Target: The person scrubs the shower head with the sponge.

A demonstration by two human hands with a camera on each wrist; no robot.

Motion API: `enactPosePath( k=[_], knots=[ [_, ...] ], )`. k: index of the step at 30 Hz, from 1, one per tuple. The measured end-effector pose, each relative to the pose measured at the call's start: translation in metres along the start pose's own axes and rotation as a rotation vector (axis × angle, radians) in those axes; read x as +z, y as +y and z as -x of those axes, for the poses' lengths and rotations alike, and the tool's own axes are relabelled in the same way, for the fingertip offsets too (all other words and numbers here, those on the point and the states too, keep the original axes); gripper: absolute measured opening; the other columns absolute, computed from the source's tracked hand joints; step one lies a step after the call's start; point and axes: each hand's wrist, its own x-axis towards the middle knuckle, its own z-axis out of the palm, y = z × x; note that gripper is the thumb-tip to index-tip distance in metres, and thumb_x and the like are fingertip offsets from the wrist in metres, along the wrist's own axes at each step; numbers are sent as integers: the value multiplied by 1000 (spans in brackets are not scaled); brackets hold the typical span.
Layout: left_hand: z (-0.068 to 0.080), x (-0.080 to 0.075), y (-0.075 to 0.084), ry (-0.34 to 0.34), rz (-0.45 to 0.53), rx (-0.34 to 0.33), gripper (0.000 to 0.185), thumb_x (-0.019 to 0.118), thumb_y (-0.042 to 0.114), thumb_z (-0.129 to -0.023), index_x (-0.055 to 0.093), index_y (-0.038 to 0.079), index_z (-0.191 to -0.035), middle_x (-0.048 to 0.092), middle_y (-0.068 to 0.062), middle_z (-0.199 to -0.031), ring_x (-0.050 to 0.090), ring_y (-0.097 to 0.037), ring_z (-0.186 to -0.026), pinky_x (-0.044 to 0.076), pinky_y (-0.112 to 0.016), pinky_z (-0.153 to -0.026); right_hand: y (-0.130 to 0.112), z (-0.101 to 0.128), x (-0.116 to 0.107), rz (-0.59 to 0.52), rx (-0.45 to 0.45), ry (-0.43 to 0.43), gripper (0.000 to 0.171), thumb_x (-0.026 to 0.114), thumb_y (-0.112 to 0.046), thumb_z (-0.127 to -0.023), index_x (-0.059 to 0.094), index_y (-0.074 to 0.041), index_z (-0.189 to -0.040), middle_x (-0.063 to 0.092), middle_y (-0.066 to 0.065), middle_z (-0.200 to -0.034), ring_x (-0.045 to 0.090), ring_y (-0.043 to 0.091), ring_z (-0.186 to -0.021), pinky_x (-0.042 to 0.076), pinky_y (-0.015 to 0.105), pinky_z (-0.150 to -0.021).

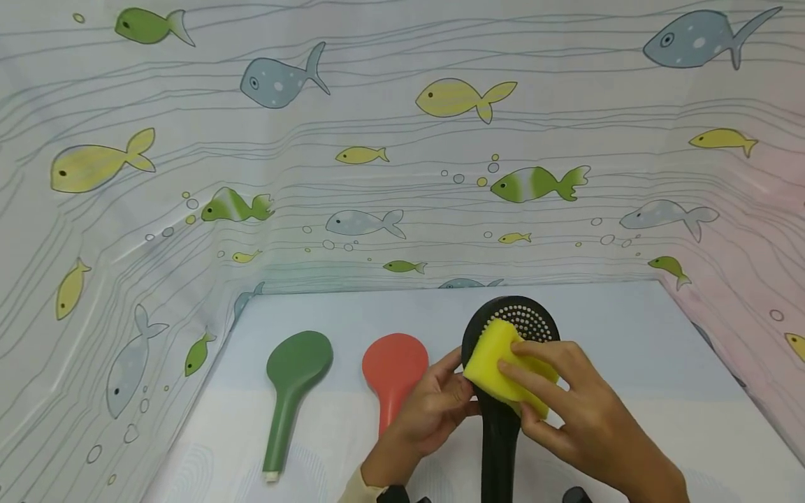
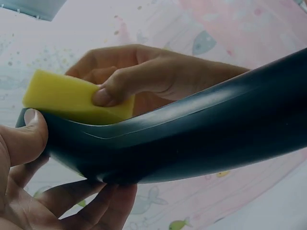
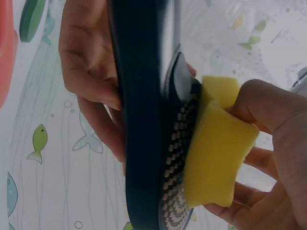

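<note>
My left hand [image 1: 434,409] holds a black shower head [image 1: 499,454] below its round head, thumb at the edge and fingers against its back. Its handle points toward me, and the face with many pale nozzles is turned up. In my right hand [image 1: 588,416] is a yellow sponge [image 1: 493,360], pinched between thumb and fingers. The sponge, bent into a curve, lies against the lower part of the nozzle face. From the side, the right wrist view shows the sponge [image 3: 216,153] right at the nozzles [image 3: 175,191].
Left of my hands lie a green shower head [image 1: 298,370] and a red shower head [image 1: 395,363], smooth backs up, on the pale table [image 1: 629,321]. My left forearm covers the red one's lower handle. A fish-patterned cloth [image 1: 377,126] surrounds the table's back and sides.
</note>
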Motion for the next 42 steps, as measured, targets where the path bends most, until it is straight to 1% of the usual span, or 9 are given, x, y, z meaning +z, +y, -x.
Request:
enactPosePath(
  k=[5, 9, 14, 18, 22, 30, 33, 36, 42],
  knots=[
    [1, -1, 1, 30, 0, -3, 53, 54, 19, -103, 36, 9, -152, 68, 7, -111, 64, -6, -96, 56, -26, -90, -3, 4, -6, -18, 13, -116, 40, 41, -36, -103, 72, -17, -120, 63, 4, -124, 50, 12, -107, 46, 5, -85],
    [2, -3, 2, 76, 8, -27, 55, 52, 25, -104, 32, 12, -154, 63, 5, -118, 61, -6, -98, 55, -23, -90, -6, 6, -9, -120, -19, -198, 37, 42, -36, -102, 69, -20, -123, 62, 0, -126, 49, 10, -109, 47, 6, -81],
    [-1, -3, 3, 146, 54, -70, 52, 49, 28, -105, 34, 18, -153, 61, 4, -121, 57, -12, -107, 51, -31, -97, -12, 9, -12, -390, -214, -345, 31, 61, -30, -100, 64, -19, -128, 59, 2, -129, 49, 11, -114, 46, 11, -91],
    [-3, -5, 4, 157, 75, -41, 49, 48, 27, -105, 34, 17, -152, 62, 3, -117, 57, -14, -104, 50, -36, -93, -18, 9, -19, -592, -350, -449, 40, 74, -25, -90, 63, -16, -128, 57, 6, -132, 51, 12, -117, 46, 13, -97],
    [-3, -8, 6, 172, 99, -6, 57, 53, 22, -104, 28, 18, -154, 61, 4, -115, 59, -11, -102, 51, -33, -92, -17, 11, -31, -592, -194, -407, 46, 79, -22, -87, 63, -13, -129, 53, 9, -136, 52, 13, -121, 48, 12, -97],
    [0, -11, 9, 224, 155, 29, 68, 59, 15, -101, 21, 19, -157, 58, 0, -124, 64, -8, -99, 55, -24, -90, 13, 11, -16, -261, 236, -90, 63, 83, -1, -73, 62, -9, -132, 55, 10, -135, 51, 10, -124, 39, 7, -103],
    [0, -10, 11, 212, 160, 40, 73, 61, 15, -99, 18, 20, -158, 58, 0, -127, 65, -7, -98, 55, -24, -89, 17, 11, -6, -143, 380, -58, 73, 83, 4, -69, 61, -16, -135, 53, 6, -138, 49, 6, -122, 35, 2, -100],
    [0, -9, 12, 211, 159, 59, 78, 64, 14, -97, 16, 23, -158, 56, -1, -131, 65, -8, -100, 55, -25, -90, 16, 11, 1, -92, 434, -52, 74, 84, 3, -70, 60, -19, -137, 52, 5, -139, 49, 7, -119, 34, 0, -97],
    [1, -9, 12, 226, 166, 105, 76, 63, 10, -97, 17, 18, -157, 56, -4, -132, 65, -10, -105, 55, -26, -93, 10, 8, 10, -90, 387, -75, 73, 83, 1, -71, 60, -18, -137, 53, 5, -136, 51, 9, -116, 36, 1, -98]
  ],
)
